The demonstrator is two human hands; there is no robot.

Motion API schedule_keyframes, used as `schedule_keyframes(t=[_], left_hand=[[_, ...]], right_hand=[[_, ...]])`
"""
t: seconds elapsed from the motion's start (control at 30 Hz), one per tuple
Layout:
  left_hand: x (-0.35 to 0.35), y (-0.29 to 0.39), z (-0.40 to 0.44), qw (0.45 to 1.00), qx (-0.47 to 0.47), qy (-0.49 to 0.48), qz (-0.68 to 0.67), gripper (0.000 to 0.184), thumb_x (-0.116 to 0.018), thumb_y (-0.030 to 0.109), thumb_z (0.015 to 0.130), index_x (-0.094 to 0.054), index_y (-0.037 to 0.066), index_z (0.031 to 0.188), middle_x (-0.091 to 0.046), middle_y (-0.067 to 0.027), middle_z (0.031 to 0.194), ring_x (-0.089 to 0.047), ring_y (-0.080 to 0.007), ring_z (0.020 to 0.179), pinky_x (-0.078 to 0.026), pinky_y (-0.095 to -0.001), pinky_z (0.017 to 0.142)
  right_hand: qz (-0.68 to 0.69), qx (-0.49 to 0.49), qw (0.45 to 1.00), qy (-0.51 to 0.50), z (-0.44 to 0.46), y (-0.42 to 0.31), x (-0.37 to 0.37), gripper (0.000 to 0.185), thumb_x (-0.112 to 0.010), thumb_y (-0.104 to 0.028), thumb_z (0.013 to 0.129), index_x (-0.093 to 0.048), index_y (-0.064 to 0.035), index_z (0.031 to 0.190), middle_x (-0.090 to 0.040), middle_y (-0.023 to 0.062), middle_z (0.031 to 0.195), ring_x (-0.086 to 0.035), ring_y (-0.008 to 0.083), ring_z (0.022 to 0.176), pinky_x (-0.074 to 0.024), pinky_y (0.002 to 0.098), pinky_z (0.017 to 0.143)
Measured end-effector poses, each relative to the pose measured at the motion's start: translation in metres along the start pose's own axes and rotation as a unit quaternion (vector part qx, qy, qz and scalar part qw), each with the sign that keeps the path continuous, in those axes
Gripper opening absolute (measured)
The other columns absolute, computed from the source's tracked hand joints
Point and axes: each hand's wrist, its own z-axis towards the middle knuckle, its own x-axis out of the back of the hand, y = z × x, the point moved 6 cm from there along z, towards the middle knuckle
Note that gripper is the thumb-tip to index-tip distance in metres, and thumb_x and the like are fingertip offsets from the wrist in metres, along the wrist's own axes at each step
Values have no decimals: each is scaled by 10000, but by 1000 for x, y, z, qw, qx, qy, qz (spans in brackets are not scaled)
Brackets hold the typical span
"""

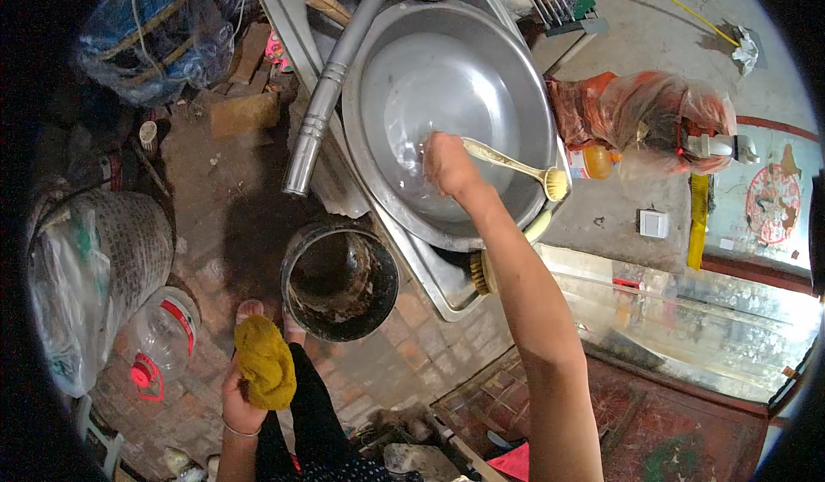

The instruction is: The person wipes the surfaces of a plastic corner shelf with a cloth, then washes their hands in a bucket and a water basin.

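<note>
A mustard-yellow cloth (265,363) is bunched in my left hand (241,406), whose fingers are closed around it, low and left of the basin. My right hand (451,168) is inside the large metal basin (378,173), over or in shallow water. Its fingers are curled and mostly hidden, so what they grip cannot be made out. Against this hand runs the pale handle of a scrub brush (507,160), its bristle head at the basin's right rim. Whether the hand grips that handle is unclear. A second brush (479,273) pokes out under the basin's near edge.
The basin sits on a metal sink (455,297). A ribbed metal tube (322,112) slants along its left side. On the floor stand a dark, dirty bucket (391,289) and a clear plastic jug (163,336). Plastic-wrapped items (640,112) lie at the right.
</note>
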Motion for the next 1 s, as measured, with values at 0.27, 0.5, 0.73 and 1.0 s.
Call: schedule_keyframes(t=[0.27,0.5,0.73,1.0], left_hand=[[-4,2,-4,1000,5,-7,25,407,-426,176,898,-378,11,1267,-498,-97,1206,-492,-228,1096,-376,-364,950],[5,1,-8,999,6,-11,29,415,-413,177,902,-368,5,1277,-484,-95,1233,-476,-225,1126,-356,-365,978],[11,3,-15,999,33,0,30,405,-391,170,910,-366,11,1281,-470,-95,1248,-464,-231,1143,-353,-370,982],[-9,-1,-18,995,94,-30,17,408,-392,150,905,-354,32,1294,-470,-102,1251,-464,-237,1142,-354,-376,983]], right_hand=[[-118,-53,987,97,9,43,-19,279,-450,-226,848,-607,-13,759,-609,169,745,-601,315,687,-492,382,661],[522,-263,811,33,-23,36,-14,220,-447,-209,891,-484,-76,720,-471,5,560,-445,113,431,-372,224,342],[753,-116,642,-86,-64,5,15,369,-453,-218,895,-312,-163,559,-258,-62,445,-221,26,309,-161,169,230],[839,-121,525,-71,-196,-48,21,410,-475,-297,882,-283,-174,541,-229,-56,457,-192,45,314,-135,200,256]])
